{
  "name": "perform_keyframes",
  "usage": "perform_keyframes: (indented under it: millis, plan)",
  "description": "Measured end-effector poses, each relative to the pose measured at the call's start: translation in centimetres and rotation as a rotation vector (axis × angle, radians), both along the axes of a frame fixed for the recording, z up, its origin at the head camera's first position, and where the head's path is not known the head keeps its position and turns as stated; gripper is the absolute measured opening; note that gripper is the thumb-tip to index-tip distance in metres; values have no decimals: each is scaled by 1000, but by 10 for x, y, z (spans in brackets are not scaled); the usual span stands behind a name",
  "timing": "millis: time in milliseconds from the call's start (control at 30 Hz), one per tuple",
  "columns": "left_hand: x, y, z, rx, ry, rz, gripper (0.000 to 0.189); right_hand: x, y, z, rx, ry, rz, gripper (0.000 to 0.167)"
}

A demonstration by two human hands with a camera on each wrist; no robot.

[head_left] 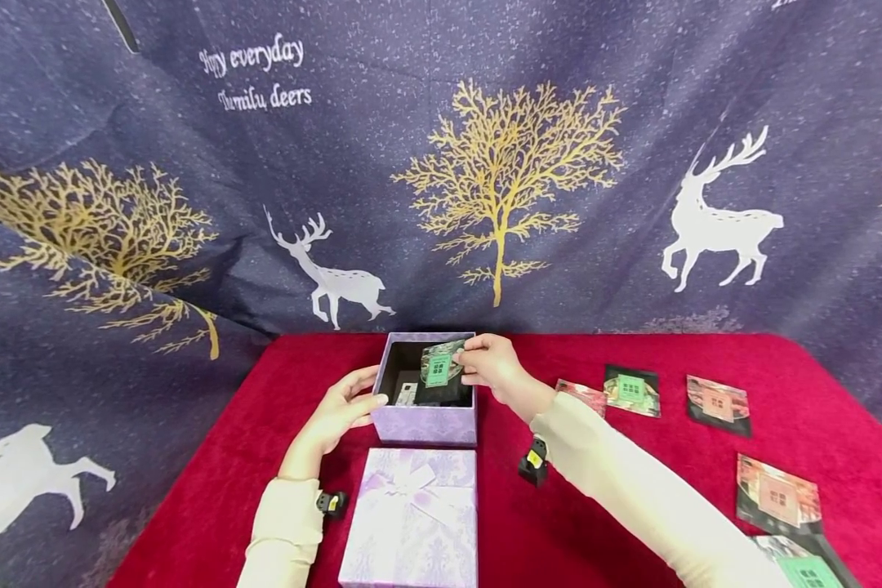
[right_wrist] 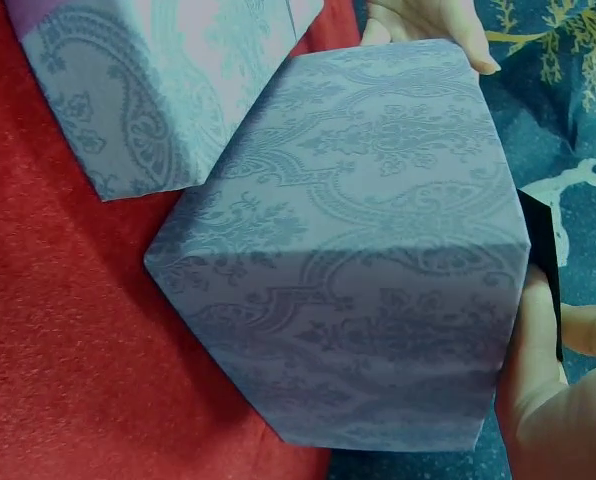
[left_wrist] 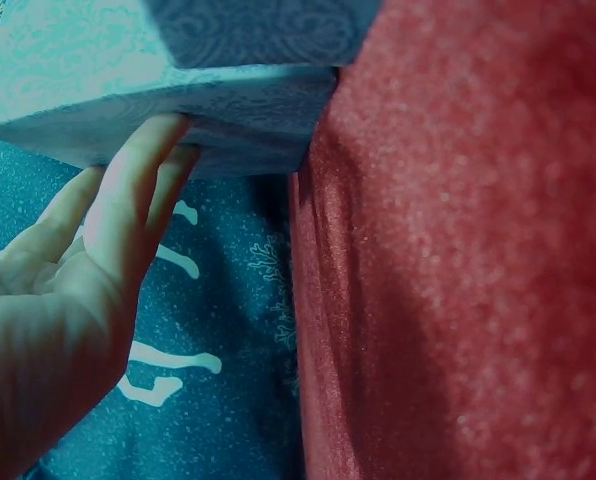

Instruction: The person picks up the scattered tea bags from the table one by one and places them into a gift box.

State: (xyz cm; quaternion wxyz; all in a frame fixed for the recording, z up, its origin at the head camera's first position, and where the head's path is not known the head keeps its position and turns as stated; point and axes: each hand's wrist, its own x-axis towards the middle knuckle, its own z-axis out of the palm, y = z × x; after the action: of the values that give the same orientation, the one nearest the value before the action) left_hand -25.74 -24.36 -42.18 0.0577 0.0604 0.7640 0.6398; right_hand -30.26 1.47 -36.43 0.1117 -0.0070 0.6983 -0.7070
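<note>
A purple patterned gift box [head_left: 426,425] stands uncovered at the back of the table. My left hand [head_left: 344,406] holds its left side, the thumb at the front corner of the rim and the fingers along the outer wall [left_wrist: 248,110]. Between thumb and fingers, my right hand [head_left: 494,365] pinches a black pouch with a green label [head_left: 438,369], tilted in the box opening. In the right wrist view, only the pouch's dark edge [right_wrist: 544,260] shows above the rim. Inside the box lies a whitish item [head_left: 407,394], partly hidden by the pouch.
The box lid [head_left: 412,514], with a ribbon bow, lies just in front of the box. On the red cloth [head_left: 529,523] to the right are a green-labelled pouch [head_left: 632,390], a red one [head_left: 718,403] and several others, some partly behind my right arm. A printed curtain [head_left: 588,269] hangs behind.
</note>
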Motion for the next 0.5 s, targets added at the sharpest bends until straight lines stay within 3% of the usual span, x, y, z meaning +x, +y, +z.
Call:
perform_keyframes:
  millis: [500]
  plan:
    - [0,0,0,11,-7,-4,60,-4,-27,2,50,31,4,21]
